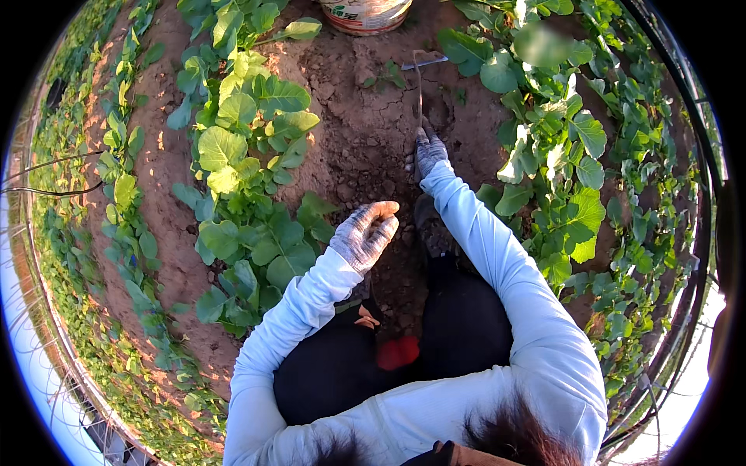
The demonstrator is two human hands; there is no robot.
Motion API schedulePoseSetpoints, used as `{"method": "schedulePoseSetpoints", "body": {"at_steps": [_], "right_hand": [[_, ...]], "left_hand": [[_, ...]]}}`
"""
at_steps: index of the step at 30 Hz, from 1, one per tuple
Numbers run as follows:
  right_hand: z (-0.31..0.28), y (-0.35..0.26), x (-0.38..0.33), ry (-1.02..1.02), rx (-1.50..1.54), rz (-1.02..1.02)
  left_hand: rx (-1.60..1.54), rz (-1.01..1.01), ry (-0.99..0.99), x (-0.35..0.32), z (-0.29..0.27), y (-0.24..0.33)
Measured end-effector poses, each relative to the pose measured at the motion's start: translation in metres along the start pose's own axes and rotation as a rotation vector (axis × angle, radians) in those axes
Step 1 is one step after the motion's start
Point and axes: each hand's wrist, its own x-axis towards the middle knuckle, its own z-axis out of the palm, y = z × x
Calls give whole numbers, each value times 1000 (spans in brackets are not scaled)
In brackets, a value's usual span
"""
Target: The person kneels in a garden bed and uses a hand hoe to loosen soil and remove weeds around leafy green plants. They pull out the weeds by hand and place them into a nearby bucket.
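My right hand (430,153), in a grey patterned glove, reaches forward over the soil and is closed round the near end of a hand hoe (420,95). The hoe has a thin brownish shank and a narrow pale blade across its far end, resting at the ground. My left hand (365,234), in a similar glove with bare-looking fingertips, hovers over the soil strip beside the leafy plants (260,241) on the left. Its fingers are loosely curved, with a gap between thumb and forefinger and nothing visible in it.
A whitish bucket (367,15) stands on the soil ahead. Rows of broad-leaved green plants (571,155) flank the brown dirt strip (365,116) on both sides. My dark-trousered legs (466,318) are bent close below my hands. Dark thin tubes (54,190) arch at the left.
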Motion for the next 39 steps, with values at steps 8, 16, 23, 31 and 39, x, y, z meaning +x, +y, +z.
{"method": "schedulePoseSetpoints", "body": {"at_steps": [8,16,23,31,39], "right_hand": [[1,14,36,-22,-128,76],[15,15,35,-60,-136,247],[7,0,17,-212,-14,406],[-13,5,12,-389,-49,589],[-30,47,-16,-148,116,332]], "left_hand": [[133,8,3,-3,3,14],[208,-38,-54,4,14,12],[249,-4,-81,7,17,14],[171,31,-85,8,9,2],[-39,-60,-96,7,-3,-15]]}}
